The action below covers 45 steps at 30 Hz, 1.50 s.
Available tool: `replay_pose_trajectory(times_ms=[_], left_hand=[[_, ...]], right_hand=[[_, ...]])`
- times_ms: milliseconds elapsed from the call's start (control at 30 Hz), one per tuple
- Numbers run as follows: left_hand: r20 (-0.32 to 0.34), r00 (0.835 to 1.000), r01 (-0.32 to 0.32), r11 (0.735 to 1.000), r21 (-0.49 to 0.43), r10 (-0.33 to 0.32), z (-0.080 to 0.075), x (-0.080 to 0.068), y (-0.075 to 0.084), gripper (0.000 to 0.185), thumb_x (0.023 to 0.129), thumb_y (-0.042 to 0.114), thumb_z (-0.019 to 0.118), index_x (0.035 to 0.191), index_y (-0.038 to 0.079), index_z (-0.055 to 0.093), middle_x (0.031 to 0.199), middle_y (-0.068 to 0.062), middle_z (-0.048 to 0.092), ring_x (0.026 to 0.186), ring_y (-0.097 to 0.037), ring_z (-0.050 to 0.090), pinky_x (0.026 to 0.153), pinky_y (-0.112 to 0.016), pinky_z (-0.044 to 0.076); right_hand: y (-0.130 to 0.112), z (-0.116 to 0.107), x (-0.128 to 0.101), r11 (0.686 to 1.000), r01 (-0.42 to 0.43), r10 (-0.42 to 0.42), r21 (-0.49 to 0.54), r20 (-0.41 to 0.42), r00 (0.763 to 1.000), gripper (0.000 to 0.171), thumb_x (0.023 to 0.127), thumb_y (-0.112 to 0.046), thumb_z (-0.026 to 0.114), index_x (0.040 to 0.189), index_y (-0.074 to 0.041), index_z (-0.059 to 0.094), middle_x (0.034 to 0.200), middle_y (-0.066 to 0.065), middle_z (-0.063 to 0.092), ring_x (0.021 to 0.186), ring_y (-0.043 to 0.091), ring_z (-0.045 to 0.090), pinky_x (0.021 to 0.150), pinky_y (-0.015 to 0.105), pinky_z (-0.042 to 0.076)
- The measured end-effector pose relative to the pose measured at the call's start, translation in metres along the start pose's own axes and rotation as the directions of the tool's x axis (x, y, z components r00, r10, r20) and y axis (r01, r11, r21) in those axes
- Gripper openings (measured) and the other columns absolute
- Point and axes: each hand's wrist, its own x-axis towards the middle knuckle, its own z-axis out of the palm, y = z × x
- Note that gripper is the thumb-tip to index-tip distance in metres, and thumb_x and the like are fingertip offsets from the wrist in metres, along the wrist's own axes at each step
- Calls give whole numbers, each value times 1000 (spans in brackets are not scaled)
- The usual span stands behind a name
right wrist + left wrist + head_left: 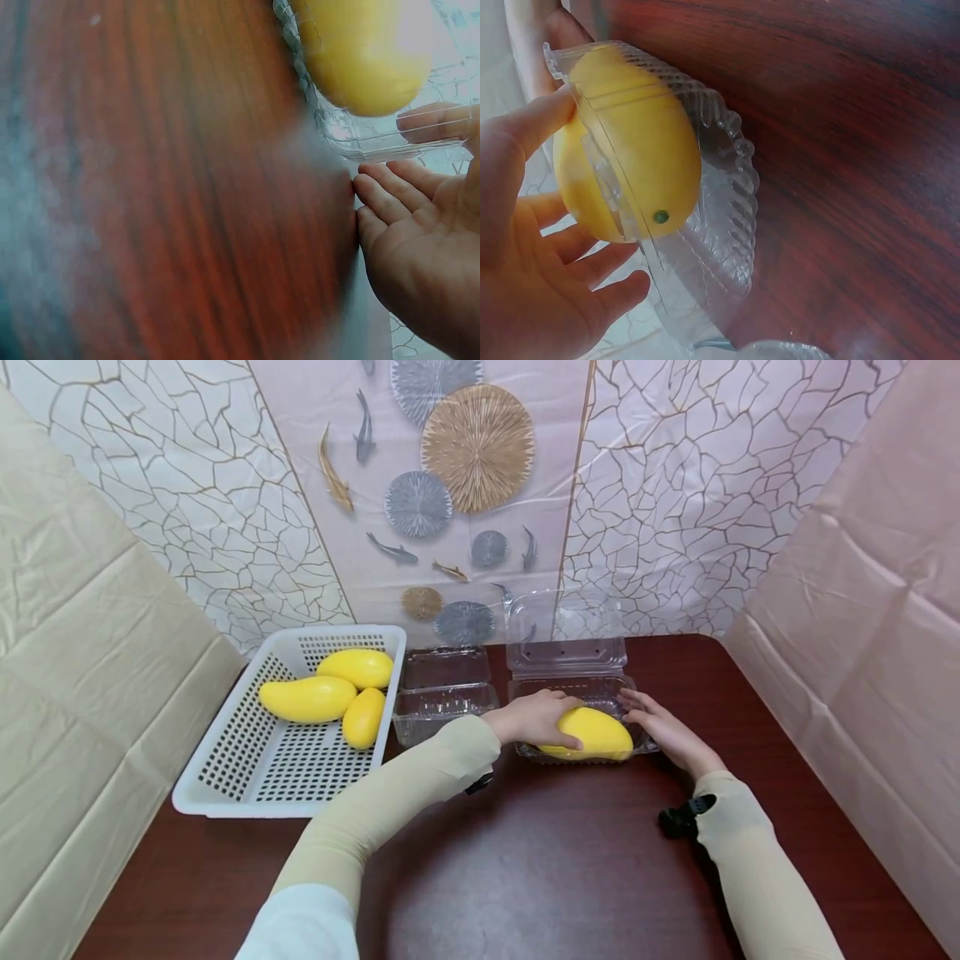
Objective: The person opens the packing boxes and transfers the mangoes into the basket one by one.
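Observation:
A yellow mango [596, 735] lies in the tray of a clear plastic clamshell box [637, 745] whose lid [566, 627] stands up open behind it. My left hand [542, 717] rests on the mango's left end. In the left wrist view its thumb [544, 120] touches the mango [634, 150] while the other fingers [604, 289] hang loose and apart from it. My right hand [660, 727] lies flat against the box's right end, and the right wrist view shows its straight fingers [386, 199] beside the box wall [367, 139].
A white perforated basket [247, 768] at the left holds three more yellow mangoes [309, 698]. A second clear clamshell box [444, 697] sits between the basket and the box I touch. All rest on a dark red wooden table [540, 860] with cloth walls around it.

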Motion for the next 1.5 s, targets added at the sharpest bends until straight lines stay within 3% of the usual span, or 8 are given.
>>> replay_pose_trajectory(times_ms=[200, 400, 800, 1200, 1500], left_hand=[[-21, 1000, -6, 999, -54, 5, 9, 6, -1, 76, 92, 51, 68, 154, 16, 40, 146, -6, 52, 125, -19, 53, 94, -32, 48], [-61, 998, 13, 999, -36, -15, 20, 11, -2, 88, 88, 52, 73, 158, 19, 32, 144, -6, 52, 118, -18, 56, 85, -33, 51], [-104, 994, -37, 993, -110, 26, 27, 14, -6, 88, 86, 43, 79, 156, 17, 33, 141, -7, 51, 118, -17, 55, 95, -30, 47], [-120, 989, -101, 992, -79, 91, 24, 12, -10, 83, 86, 39, 81, 154, 19, 37, 139, -5, 51, 118, -17, 53, 97, -29, 46], [-122, 989, -96, 993, -74, 87, 22, 10, -20, 86, 86, 44, 80, 155, 17, 36, 139, -6, 51, 117, -16, 54, 97, -27, 45]], right_hand=[[0, 1, -1, 1000, 2, -2, 16, 11, 1000, 65, 107, -17, 38, 162, -4, 5, 165, 25, 9, 142, 49, 26, 114, 65, 22], [1, 2, -2, 1000, 2, -2, 25, 6, 1000, 64, 107, -17, 37, 162, -5, 7, 165, 24, 11, 143, 48, 24, 115, 63, 24], [3, 1, -3, 1000, 7, -7, 26, 1, 1000, 63, 107, -18, 36, 162, -6, 7, 165, 24, 10, 144, 48, 25, 115, 63, 23], [4, 0, -2, 1000, 8, -8, 9, -6, 1000, 63, 107, -18, 37, 162, -6, 7, 165, 23, 10, 141, 48, 28, 113, 64, 25], [1, 0, -1, 1000, 0, 0, -1, -19, 1000, 65, 106, -19, 39, 162, -4, 8, 165, 24, 12, 141, 48, 29, 115, 66, 20]])
